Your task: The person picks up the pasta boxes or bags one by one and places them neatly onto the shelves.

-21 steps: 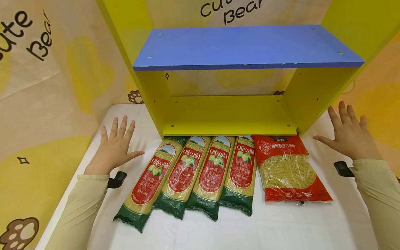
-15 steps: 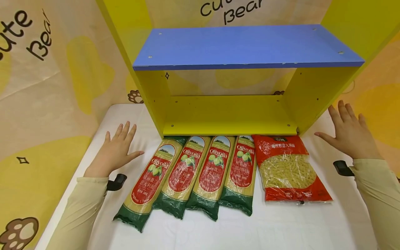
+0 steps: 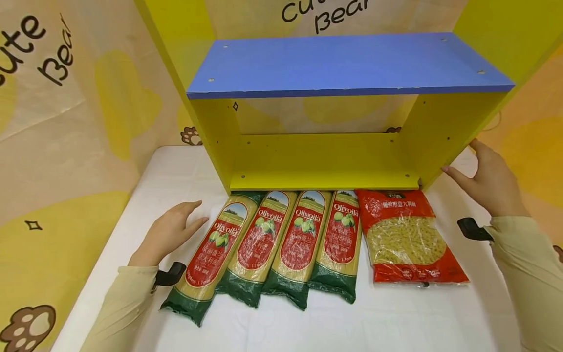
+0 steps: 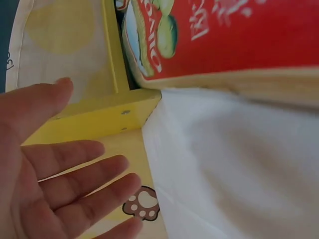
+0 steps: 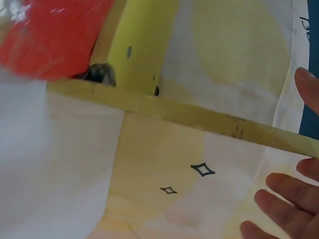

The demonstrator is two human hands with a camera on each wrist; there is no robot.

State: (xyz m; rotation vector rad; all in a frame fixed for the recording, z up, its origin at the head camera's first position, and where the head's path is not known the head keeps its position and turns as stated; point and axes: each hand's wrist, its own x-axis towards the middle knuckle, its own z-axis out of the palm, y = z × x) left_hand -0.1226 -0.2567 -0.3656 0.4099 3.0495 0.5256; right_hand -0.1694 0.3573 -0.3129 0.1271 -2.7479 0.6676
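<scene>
My left hand [image 3: 171,232] hovers beside the leftmost spaghetti pack [image 3: 213,249], its thumb and fingers spread apart and holding nothing. In the left wrist view that pack [image 4: 239,40] lies beyond the fingers [image 4: 94,179]. My right hand [image 3: 497,181] is at the front edge of the yellow shelf unit's right side panel [image 3: 462,117]. The right wrist view has the panel edge [image 5: 199,117] running between thumb and fingers, with gaps on both sides. Closest to this hand among the packs is a red bag of short pasta [image 3: 404,239].
Three more spaghetti packs [image 3: 264,244] lie in a row on the white tablecloth [image 3: 308,327], in front of the unit's yellow bottom board [image 3: 325,161]. A blue shelf board [image 3: 352,63] spans the unit above. Patterned cloth [image 3: 110,112] hangs behind and at the sides.
My left hand has turned edge-on and come down toward the leftmost pack. The right hand has moved in to the side panel, its fingers going partly behind it. The packs stay put.
</scene>
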